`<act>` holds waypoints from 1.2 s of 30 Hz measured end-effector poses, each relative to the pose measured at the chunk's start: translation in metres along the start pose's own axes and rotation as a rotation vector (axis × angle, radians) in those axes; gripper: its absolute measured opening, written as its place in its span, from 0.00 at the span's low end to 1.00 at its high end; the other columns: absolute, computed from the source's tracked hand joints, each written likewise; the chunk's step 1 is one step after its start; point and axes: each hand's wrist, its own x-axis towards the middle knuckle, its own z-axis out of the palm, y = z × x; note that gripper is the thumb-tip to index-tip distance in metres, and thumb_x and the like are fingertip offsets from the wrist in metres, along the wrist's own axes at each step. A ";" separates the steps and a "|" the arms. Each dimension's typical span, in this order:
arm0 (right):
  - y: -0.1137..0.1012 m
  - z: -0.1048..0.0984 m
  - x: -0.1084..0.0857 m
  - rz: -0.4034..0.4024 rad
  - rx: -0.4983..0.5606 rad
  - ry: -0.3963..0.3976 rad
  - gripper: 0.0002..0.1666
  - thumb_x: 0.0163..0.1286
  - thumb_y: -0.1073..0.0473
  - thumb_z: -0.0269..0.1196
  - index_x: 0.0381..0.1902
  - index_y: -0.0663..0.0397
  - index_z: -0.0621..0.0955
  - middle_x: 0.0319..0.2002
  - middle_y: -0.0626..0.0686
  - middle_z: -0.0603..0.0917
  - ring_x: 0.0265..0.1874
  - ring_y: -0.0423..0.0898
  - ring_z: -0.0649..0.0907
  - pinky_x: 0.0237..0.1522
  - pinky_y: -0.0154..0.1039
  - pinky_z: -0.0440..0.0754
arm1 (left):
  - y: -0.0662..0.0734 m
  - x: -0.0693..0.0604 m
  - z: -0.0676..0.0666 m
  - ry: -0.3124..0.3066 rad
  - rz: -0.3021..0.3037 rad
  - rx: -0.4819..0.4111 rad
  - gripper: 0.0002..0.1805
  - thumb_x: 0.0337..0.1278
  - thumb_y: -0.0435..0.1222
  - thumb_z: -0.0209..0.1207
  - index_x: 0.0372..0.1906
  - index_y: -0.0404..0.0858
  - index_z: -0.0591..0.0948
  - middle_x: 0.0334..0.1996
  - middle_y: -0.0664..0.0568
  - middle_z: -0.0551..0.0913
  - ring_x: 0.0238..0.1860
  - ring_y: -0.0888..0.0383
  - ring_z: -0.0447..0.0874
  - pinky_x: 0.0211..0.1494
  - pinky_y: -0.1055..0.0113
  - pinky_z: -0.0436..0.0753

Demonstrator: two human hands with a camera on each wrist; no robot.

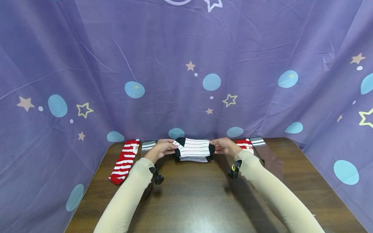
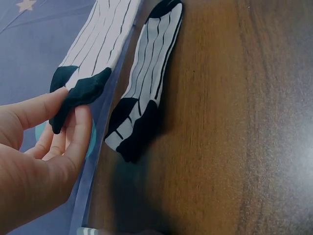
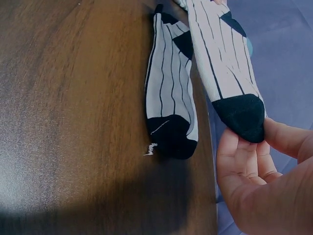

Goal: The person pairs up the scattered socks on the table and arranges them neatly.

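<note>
A white sock with thin black stripes and black heel and toe (image 1: 196, 148) is stretched level between both hands, above the far part of the table. My left hand (image 1: 163, 149) pinches its cuff end, thumb on one side and fingers on the other, as the left wrist view shows. At the black toe (image 3: 242, 117), my right hand (image 1: 225, 146) pinches the other end. A matching striped sock (image 2: 142, 81) lies flat on the table just below the held one; in the right wrist view a loose white thread (image 3: 151, 149) sticks out near its toe.
On the left lie a red-and-white striped sock (image 1: 124, 161) and a grey-topped sock (image 1: 148, 145), partly behind my left arm. To the right are another red-and-white sock (image 1: 245, 145) and a brown sock with a grey striped cuff (image 1: 269, 158). A purple curtain (image 1: 163, 81) hangs behind the wooden table (image 1: 192, 197).
</note>
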 end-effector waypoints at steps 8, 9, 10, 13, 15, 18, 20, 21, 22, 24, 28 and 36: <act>0.004 0.003 0.006 -0.007 -0.034 0.031 0.09 0.76 0.65 0.57 0.49 0.64 0.80 0.21 0.45 0.83 0.22 0.37 0.83 0.30 0.31 0.83 | -0.005 0.001 0.001 0.014 0.008 0.018 0.30 0.60 0.21 0.61 0.68 0.22 0.67 0.33 0.53 0.81 0.31 0.64 0.79 0.49 0.65 0.89; 0.005 0.004 0.006 -0.006 -0.038 0.034 0.10 0.76 0.65 0.57 0.51 0.65 0.80 0.22 0.45 0.83 0.22 0.37 0.83 0.30 0.31 0.83 | -0.006 0.001 0.001 0.016 0.009 0.023 0.30 0.60 0.21 0.61 0.68 0.21 0.67 0.34 0.53 0.81 0.31 0.65 0.79 0.49 0.65 0.89; 0.005 0.004 0.006 -0.005 -0.042 0.037 0.11 0.76 0.65 0.58 0.52 0.66 0.79 0.22 0.45 0.83 0.22 0.37 0.83 0.30 0.31 0.83 | -0.006 0.001 0.001 0.019 0.008 0.027 0.31 0.60 0.21 0.61 0.68 0.21 0.67 0.34 0.53 0.81 0.30 0.65 0.79 0.49 0.65 0.89; 0.005 0.004 0.006 -0.002 -0.050 0.046 0.13 0.76 0.65 0.58 0.54 0.67 0.79 0.22 0.45 0.83 0.22 0.37 0.83 0.29 0.31 0.83 | -0.006 0.001 0.002 0.028 0.008 0.042 0.30 0.60 0.21 0.60 0.68 0.21 0.67 0.35 0.53 0.82 0.31 0.65 0.79 0.51 0.63 0.89; 0.005 0.004 0.005 -0.001 -0.056 0.050 0.13 0.76 0.65 0.58 0.54 0.68 0.80 0.22 0.45 0.83 0.22 0.37 0.82 0.30 0.31 0.83 | -0.006 0.001 0.002 0.034 0.008 0.049 0.30 0.60 0.21 0.60 0.68 0.22 0.68 0.35 0.53 0.82 0.31 0.65 0.79 0.54 0.61 0.88; 0.006 0.005 0.004 -0.003 -0.064 0.052 0.14 0.76 0.65 0.58 0.55 0.68 0.79 0.22 0.45 0.83 0.22 0.37 0.82 0.30 0.31 0.83 | -0.007 0.002 0.003 0.038 0.006 0.058 0.30 0.60 0.21 0.60 0.68 0.21 0.68 0.33 0.54 0.82 0.31 0.66 0.79 0.56 0.59 0.88; 0.007 0.005 0.005 -0.007 -0.069 0.050 0.15 0.76 0.66 0.57 0.55 0.69 0.79 0.22 0.45 0.83 0.23 0.37 0.83 0.31 0.31 0.83 | -0.009 0.003 0.002 0.039 0.004 0.059 0.30 0.59 0.21 0.61 0.67 0.21 0.68 0.30 0.56 0.81 0.30 0.66 0.80 0.53 0.61 0.89; 0.008 0.005 0.005 -0.008 -0.074 0.052 0.15 0.76 0.66 0.57 0.56 0.69 0.79 0.22 0.45 0.83 0.23 0.37 0.83 0.31 0.31 0.83 | -0.010 0.004 0.002 0.038 0.003 0.060 0.29 0.59 0.21 0.61 0.66 0.21 0.69 0.29 0.57 0.81 0.30 0.66 0.80 0.50 0.63 0.89; 0.008 0.005 0.006 -0.010 -0.078 0.054 0.16 0.76 0.66 0.58 0.57 0.70 0.78 0.22 0.44 0.84 0.23 0.37 0.83 0.31 0.31 0.83 | -0.010 0.004 0.002 0.037 0.004 0.058 0.29 0.58 0.20 0.61 0.65 0.21 0.69 0.27 0.58 0.81 0.29 0.66 0.80 0.47 0.65 0.90; 0.010 0.006 0.008 -0.009 -0.090 0.057 0.16 0.76 0.65 0.58 0.57 0.70 0.78 0.22 0.44 0.84 0.24 0.37 0.83 0.32 0.32 0.83 | -0.011 0.005 0.002 0.037 0.008 0.056 0.28 0.57 0.20 0.62 0.64 0.21 0.70 0.26 0.58 0.80 0.28 0.66 0.81 0.41 0.68 0.89; 0.014 0.006 0.013 0.003 -0.111 0.069 0.17 0.76 0.65 0.58 0.58 0.70 0.77 0.22 0.44 0.83 0.24 0.37 0.83 0.33 0.32 0.83 | -0.012 0.006 0.003 0.065 0.002 0.070 0.26 0.56 0.19 0.63 0.61 0.22 0.72 0.27 0.56 0.82 0.29 0.65 0.82 0.40 0.68 0.90; 0.021 0.010 0.018 0.007 -0.129 0.109 0.17 0.75 0.65 0.60 0.57 0.72 0.77 0.22 0.46 0.82 0.24 0.38 0.82 0.30 0.32 0.84 | -0.061 0.074 -0.022 0.013 0.083 0.051 0.24 0.42 0.22 0.75 0.48 0.28 0.80 0.35 0.42 0.89 0.36 0.53 0.90 0.40 0.58 0.91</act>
